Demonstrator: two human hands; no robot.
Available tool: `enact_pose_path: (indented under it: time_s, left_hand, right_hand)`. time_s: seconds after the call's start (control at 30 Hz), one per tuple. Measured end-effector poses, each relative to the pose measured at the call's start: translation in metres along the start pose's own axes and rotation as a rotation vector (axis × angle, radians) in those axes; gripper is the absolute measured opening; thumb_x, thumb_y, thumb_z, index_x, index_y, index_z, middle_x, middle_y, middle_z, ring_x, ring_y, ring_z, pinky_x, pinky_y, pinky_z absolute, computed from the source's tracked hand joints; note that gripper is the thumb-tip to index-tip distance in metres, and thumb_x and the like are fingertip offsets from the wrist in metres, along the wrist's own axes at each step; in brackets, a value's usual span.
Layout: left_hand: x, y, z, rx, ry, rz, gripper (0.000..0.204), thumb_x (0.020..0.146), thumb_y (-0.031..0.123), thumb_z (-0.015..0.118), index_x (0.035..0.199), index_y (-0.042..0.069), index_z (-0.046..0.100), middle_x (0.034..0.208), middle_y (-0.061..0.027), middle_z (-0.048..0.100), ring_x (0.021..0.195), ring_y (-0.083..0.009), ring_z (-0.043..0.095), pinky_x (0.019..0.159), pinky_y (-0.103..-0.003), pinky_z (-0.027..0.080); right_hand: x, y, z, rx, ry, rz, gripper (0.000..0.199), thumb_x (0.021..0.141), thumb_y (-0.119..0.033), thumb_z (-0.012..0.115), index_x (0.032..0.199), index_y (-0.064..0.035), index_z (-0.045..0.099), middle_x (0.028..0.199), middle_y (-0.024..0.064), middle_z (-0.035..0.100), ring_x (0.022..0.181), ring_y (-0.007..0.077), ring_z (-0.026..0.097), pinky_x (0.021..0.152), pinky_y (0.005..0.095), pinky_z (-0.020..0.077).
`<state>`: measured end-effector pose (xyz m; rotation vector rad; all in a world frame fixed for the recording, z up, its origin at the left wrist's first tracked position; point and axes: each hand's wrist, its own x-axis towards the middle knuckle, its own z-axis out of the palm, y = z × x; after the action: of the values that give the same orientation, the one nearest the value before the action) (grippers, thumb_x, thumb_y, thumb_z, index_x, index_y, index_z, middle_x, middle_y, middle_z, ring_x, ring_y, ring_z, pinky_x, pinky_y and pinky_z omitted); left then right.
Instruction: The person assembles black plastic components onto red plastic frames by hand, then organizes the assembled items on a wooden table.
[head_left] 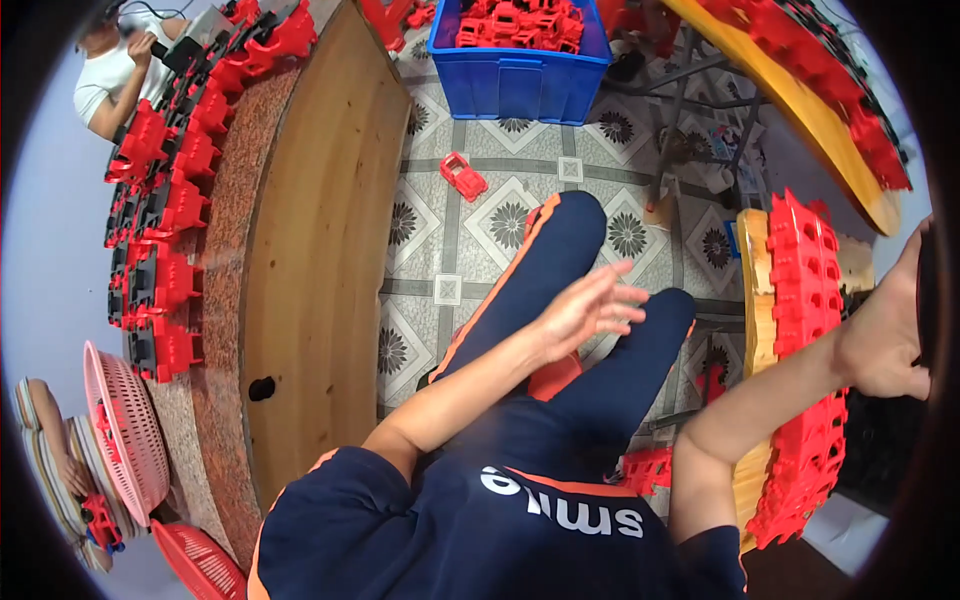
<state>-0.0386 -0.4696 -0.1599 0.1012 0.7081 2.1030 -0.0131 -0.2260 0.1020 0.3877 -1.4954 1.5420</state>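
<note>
My left hand (pixel 592 312) hangs above my lap, palm partly turned up, fingers stretched out and holding nothing. My right hand (pixel 885 335) reaches to the far right, over a row of red plastic toy car bodies (pixel 800 340) on a wooden bench. Its fingers and thumb curve around a black object (pixel 930 300) at the picture's rim, which is too cut off to name. One red toy car body (pixel 462 176) lies on the tiled floor ahead of my knees.
A blue bin (pixel 520 85) full of red car bodies stands ahead. Black-and-red parts line the table (pixel 225 200) at left, beside a pink basket (pixel 128 430) and a red basket (pixel 200 560). Two people sit beyond. A curved wooden table (pixel 800 110) stands far right.
</note>
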Motion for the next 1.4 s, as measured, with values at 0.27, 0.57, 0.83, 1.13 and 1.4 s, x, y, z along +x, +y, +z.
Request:
enact_pose_path:
  time_s: [0.27,0.57,0.83,1.13,1.4]
  left_hand:
    - [0.051,0.108,-0.205,0.041,0.685,0.419,0.05,0.099,0.035,0.052,0.139,0.008,0.042,0.12,-0.0211,0.06,0.103,-0.03,0.065,0.086,-0.042,0.054]
    - [0.181,0.077,-0.487,0.709,1.649,-0.115,0.128,0.066,0.053,0.083,0.154,0.008,0.002,0.146,-0.0328,0.029,0.135,-0.0497,0.03,0.114,-0.054,0.025]
    - [0.209,0.113,-0.529,0.695,1.609,0.078,0.108,0.072,0.041,0.081,0.151,0.012,0.014,0.139,-0.0292,0.04,0.123,-0.0419,0.049,0.098,-0.053,0.048]
    - [0.089,0.142,-0.276,-0.571,-0.11,0.301,0.082,0.083,0.043,0.07,0.144,0.003,0.033,0.141,-0.029,0.041,0.116,-0.0445,0.056,0.091,-0.056,0.052]
    - [0.052,0.073,-0.003,-0.55,-0.53,-0.509,0.103,0.074,0.035,0.076,0.155,0.021,0.014,0.144,-0.0403,0.026,0.115,-0.0598,0.05,0.083,-0.06,0.054]
  right_hand:
    - [-0.251,0.152,-0.098,-1.445,-0.458,0.693,0.052,0.096,-0.028,0.058,0.137,0.0016,0.048,0.146,0.0279,0.039,0.135,0.0433,0.038,0.112,0.0471,0.0288]
    - [-0.315,0.133,-0.061,-1.82,-0.699,0.968,0.048,0.087,-0.023,0.069,0.132,-0.0127,0.056,0.155,0.0209,0.027,0.138,0.0449,0.03,0.111,0.0532,0.0287]
    - [-0.309,0.132,-0.065,-1.97,-0.696,1.016,0.048,0.086,-0.029,0.068,0.129,-0.0116,0.058,0.153,0.023,0.028,0.137,0.0456,0.03,0.108,0.0557,0.0314]
    - [-0.248,0.152,0.009,-0.814,0.153,0.985,0.056,0.086,0.002,0.064,0.138,0.0028,0.045,0.142,0.0171,0.047,0.126,0.0248,0.051,0.105,0.0359,0.0404]
    - [-0.151,0.067,0.022,-0.696,-0.082,0.439,0.065,0.078,-0.008,0.075,0.137,-0.0016,0.048,0.139,0.018,0.049,0.115,0.0265,0.059,0.093,0.0358,0.0485]
